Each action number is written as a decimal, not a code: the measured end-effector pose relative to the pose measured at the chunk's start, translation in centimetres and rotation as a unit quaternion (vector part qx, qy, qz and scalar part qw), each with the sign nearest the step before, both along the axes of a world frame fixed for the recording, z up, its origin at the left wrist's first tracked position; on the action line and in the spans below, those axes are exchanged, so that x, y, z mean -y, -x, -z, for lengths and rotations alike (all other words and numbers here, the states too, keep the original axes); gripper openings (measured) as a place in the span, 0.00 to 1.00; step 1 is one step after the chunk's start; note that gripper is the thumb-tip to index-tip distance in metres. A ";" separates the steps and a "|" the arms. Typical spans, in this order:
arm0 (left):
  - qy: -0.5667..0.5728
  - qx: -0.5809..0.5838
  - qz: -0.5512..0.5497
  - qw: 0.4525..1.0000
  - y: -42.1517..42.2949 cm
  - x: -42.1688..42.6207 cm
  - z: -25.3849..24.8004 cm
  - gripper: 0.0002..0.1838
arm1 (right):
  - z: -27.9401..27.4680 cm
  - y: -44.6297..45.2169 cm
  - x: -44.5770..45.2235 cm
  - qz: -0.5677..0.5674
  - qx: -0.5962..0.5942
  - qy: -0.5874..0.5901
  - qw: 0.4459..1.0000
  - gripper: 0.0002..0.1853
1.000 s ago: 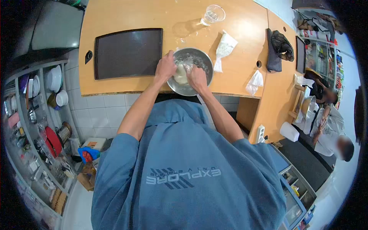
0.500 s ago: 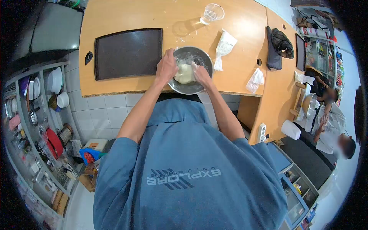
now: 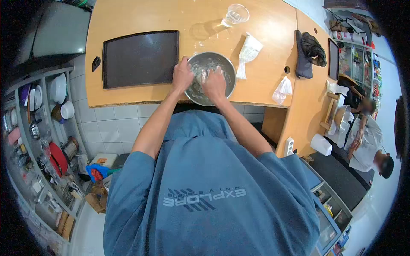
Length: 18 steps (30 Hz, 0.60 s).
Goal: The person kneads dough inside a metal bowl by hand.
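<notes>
A steel mixing bowl (image 3: 228, 70) stands near the table's front edge, its inner wall smeared white. My left hand (image 3: 183, 76) is closed on the bowl's left rim. Inside the bowl, my right hand (image 3: 214, 84) has its fingers curled on a lump of pale dough (image 3: 200, 78). Most of the dough is hidden beneath that hand; a bit shows at its left.
Left of the bowl lies a black baking tray (image 3: 141, 59). A clear cup of water (image 3: 235, 16) and a white plastic bag (image 3: 249, 51) are to the right, with a smaller bag (image 3: 282, 90) beyond. Two people (image 3: 368, 136) are at the far right.
My right hand has moved left from the bowl's right side onto the dough, now covering most of it. My left hand stays at the rim.
</notes>
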<state>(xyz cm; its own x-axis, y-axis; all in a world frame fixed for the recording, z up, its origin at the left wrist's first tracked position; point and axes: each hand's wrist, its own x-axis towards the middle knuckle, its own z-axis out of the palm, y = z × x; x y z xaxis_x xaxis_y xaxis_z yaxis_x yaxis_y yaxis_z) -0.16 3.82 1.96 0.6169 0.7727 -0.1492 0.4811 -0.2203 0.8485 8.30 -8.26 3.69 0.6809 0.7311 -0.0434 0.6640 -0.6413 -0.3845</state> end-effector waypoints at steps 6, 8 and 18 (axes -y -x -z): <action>0.056 0.006 -0.014 0.998 0.3 -0.1 -0.6 0.14 | 2.3 0.6 0.5 -0.068 -0.032 -0.036 0.997 0.24; 0.065 0.002 -0.004 0.998 0.2 -0.3 -0.8 0.15 | 1.6 -0.2 0.5 -0.090 -0.042 -0.002 0.995 0.26; 0.033 0.007 -0.019 0.999 0.2 0.1 1.2 0.19 | -0.8 -1.3 1.0 -0.107 -0.010 0.054 0.993 0.22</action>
<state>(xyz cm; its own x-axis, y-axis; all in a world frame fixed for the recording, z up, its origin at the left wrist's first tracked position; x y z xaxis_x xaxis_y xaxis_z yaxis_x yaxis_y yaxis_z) -0.32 3.76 0.79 0.5901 0.7840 -0.1925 0.4754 -0.1447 0.8678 9.63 -9.25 4.48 0.5091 0.8491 -0.1408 0.7821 -0.5247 -0.3362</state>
